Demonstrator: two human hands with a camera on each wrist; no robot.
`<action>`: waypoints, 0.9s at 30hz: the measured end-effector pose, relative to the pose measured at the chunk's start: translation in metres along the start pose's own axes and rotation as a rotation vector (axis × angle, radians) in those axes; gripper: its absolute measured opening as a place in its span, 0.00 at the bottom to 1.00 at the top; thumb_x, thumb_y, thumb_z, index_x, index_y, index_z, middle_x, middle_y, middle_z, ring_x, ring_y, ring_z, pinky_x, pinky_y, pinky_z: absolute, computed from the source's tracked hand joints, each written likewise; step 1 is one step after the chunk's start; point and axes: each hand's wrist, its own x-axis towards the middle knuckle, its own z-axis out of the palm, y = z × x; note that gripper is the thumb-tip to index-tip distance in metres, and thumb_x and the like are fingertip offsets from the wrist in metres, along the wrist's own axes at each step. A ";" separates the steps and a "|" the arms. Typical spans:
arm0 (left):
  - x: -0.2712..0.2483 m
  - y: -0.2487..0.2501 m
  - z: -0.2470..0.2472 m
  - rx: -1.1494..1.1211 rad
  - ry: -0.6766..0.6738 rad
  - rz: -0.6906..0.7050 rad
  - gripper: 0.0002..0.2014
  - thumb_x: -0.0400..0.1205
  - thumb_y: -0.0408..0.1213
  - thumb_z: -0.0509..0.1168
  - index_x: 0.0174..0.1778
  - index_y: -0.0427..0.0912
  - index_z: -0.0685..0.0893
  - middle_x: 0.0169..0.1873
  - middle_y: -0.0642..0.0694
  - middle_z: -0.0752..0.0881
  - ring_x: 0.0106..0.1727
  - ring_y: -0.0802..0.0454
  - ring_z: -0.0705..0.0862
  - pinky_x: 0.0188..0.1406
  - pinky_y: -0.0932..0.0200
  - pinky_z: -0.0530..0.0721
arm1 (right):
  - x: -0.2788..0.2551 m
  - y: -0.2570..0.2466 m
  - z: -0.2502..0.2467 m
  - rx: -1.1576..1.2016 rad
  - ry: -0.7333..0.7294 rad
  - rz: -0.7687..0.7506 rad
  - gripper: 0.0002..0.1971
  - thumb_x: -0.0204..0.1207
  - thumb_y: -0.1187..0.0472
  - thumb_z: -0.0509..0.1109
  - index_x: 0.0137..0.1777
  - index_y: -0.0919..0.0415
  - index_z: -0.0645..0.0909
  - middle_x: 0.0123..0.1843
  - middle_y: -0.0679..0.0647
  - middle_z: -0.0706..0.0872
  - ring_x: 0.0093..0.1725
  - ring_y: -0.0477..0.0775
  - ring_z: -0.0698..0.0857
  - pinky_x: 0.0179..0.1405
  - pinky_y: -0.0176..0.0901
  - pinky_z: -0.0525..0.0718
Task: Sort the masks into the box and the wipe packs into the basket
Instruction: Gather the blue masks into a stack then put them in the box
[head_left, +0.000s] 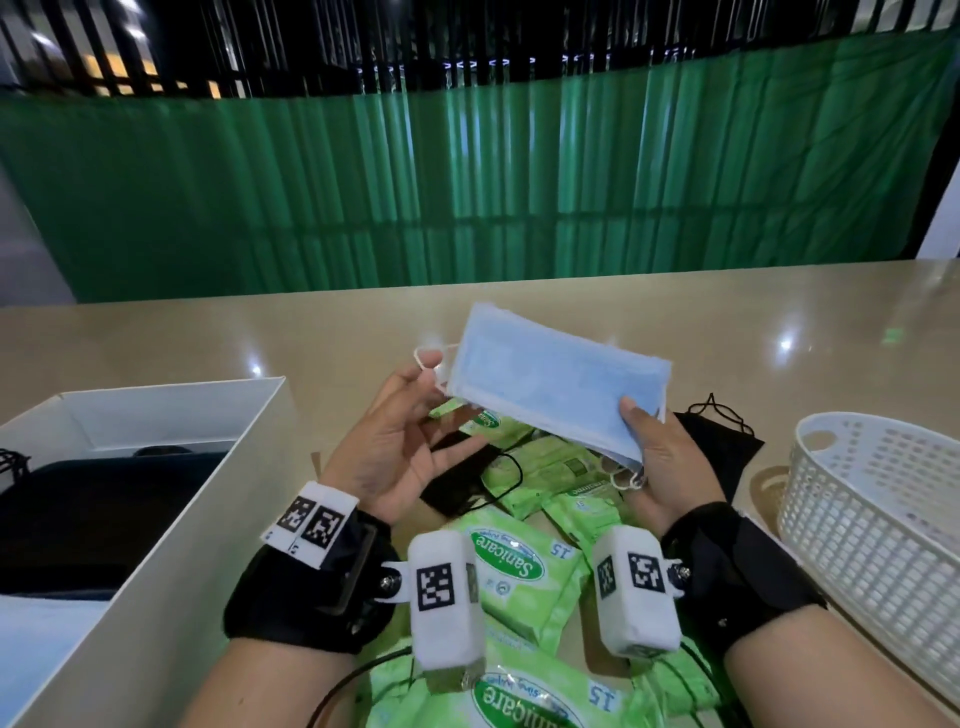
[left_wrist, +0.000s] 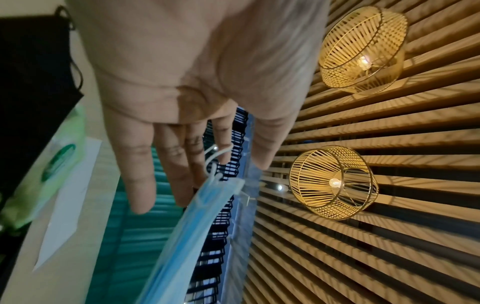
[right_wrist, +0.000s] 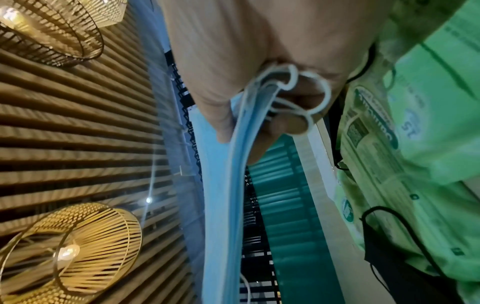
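Both hands are raised palm-up above the desk (head_left: 156, 338). The right hand (head_left: 670, 457) pinches one end of a stack of blue masks (head_left: 558, 379), thumb on top; the left hand (head_left: 395, 441) is spread, fingers relaxed, fingertips at the stack's white ear loops (head_left: 431, 358). Wipe packs (head_left: 511, 566) lie beneath, box (head_left: 156, 499) left, basket (head_left: 857, 499) right.

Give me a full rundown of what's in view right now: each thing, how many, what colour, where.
blue masks: small stack, count unclear, light blue with white ear loops, held up over the pile
black masks: at least two loose, black, among and behind the wipe packs
wipe packs: several, green, piled on the table between the wrists
box: one, white, on the left, dark and blue items inside
basket: one, white, on the right
table: one, beige
left hand: open, fingertips at the stack's left end
right hand: grips the stack's right end
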 end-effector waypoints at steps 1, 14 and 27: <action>-0.001 0.004 -0.003 0.013 0.015 -0.004 0.27 0.63 0.47 0.78 0.58 0.49 0.80 0.50 0.43 0.87 0.48 0.47 0.87 0.49 0.40 0.86 | -0.001 0.001 0.001 -0.029 -0.008 0.003 0.15 0.80 0.63 0.64 0.66 0.63 0.78 0.53 0.57 0.90 0.41 0.51 0.90 0.32 0.38 0.88; -0.021 0.044 0.003 0.324 0.031 0.158 0.14 0.77 0.28 0.62 0.50 0.54 0.80 0.40 0.48 0.81 0.32 0.58 0.80 0.27 0.64 0.81 | -0.002 0.001 0.002 -0.069 -0.189 0.171 0.27 0.69 0.58 0.71 0.68 0.66 0.77 0.60 0.66 0.87 0.54 0.61 0.89 0.55 0.55 0.87; -0.031 0.034 0.014 0.856 -0.153 -0.004 0.13 0.77 0.22 0.67 0.45 0.47 0.86 0.31 0.58 0.83 0.23 0.67 0.78 0.20 0.74 0.74 | -0.004 0.001 0.004 -0.079 -0.195 0.180 0.24 0.70 0.59 0.69 0.67 0.63 0.77 0.65 0.65 0.84 0.66 0.66 0.82 0.64 0.61 0.79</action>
